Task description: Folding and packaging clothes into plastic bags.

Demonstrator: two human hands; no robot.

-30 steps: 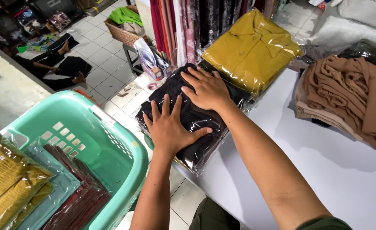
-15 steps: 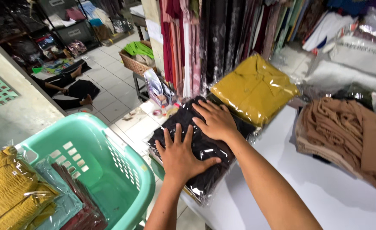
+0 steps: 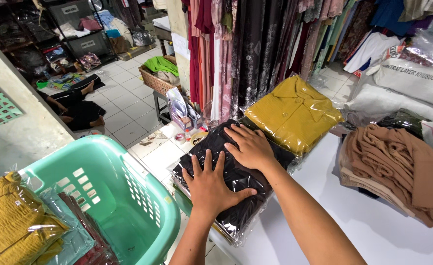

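Note:
A black garment in a clear plastic bag (image 3: 233, 196) lies at the near-left corner of the white table (image 3: 373, 230). My left hand (image 3: 212, 185) presses flat on its near half, fingers spread. Just beyond, my right hand (image 3: 249, 146) rests palm down on the far half. A mustard-yellow bagged shirt (image 3: 295, 112) lies right behind the black bag, touching it. Left of the table stands a mint-green plastic laundry basket (image 3: 128, 196).
Bagged yellow, teal and dark red garments (image 3: 25, 230) sit at the basket's left rim. A pile of tan cloth (image 3: 398, 167) lies on the table's right. Hanging fabrics (image 3: 255, 44) stand behind. A person sits on the tiled floor (image 3: 74, 105) far left.
Both hands stay flat on the black bag. My view has lifted and pulled back, so more of the hanging fabrics and the floor shows.

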